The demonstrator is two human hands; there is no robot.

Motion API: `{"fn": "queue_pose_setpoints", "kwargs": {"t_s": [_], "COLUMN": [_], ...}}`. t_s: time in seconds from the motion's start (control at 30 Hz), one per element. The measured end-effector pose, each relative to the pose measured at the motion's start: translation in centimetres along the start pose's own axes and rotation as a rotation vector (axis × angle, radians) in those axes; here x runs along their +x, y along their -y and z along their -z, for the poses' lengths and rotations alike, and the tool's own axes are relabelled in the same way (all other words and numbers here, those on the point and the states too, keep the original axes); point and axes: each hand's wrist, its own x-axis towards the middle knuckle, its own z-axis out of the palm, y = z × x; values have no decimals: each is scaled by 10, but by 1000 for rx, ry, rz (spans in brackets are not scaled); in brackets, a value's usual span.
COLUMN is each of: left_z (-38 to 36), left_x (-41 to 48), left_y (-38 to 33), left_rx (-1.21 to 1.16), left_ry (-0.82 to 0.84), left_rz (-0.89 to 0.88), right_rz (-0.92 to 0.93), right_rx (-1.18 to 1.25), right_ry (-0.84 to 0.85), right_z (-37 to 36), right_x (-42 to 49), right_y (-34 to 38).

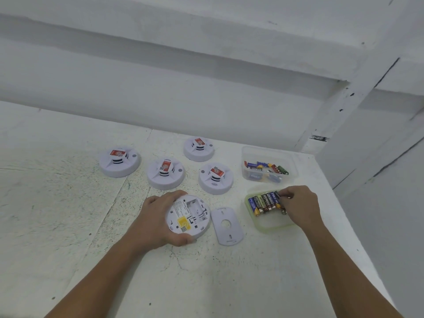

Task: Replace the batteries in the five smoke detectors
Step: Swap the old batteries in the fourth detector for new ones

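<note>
Left hand [158,221] curled round upturned detector [188,215], battery bay looks empty | backplate [227,226] just right of that grip | right hand [300,204] pinches end battery [277,199] in green tray [270,227] | four detectors [165,173] beyond the left hand look unopened: first of five underway.

The place looks like a bare work corner, closer to a workshop or utility space than a furnished room. A worn white-painted tabletop [68,214] is scratched and flecked with green and dark specks, with seams between its boards. Behind it a rough white-painted wall [183,99] steps out in plain ledges, and a chipped white-painted post [330,120] rises at the right corner. The top is laid out like a servicing bench. Four round white plastic smoke detectors [166,174] are grouped together, and a fifth white detector [188,216] lies back up with its compartment open. Beside them are a clear plastic tub [266,152] and a green-tinted plastic tub [273,222] of cylindrical batteries [263,203].
</note>
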Motion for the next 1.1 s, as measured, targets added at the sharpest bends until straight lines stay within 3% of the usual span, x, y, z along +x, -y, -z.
{"fn": "queue_pose_setpoints", "kwargs": {"t_s": [0.63,0.87,0.97,1.1], "left_z": [-4,-3,-2,-4], "left_x": [1,0,-1,-1], "left_y": [2,-3,-5,0], "left_rx": [8,17,12,26], "left_ry": [-8,-5,-3,6], "left_rz": [25,38,30,28], "right_rz": [25,210,300,276], "right_rx": [-6,48,23,-244], "right_ry": [46,-163,-51,199], "right_z": [-3,12,3,-17], "right_x": [16,29,52,89], "right_y": [-14,31,52,66]}}
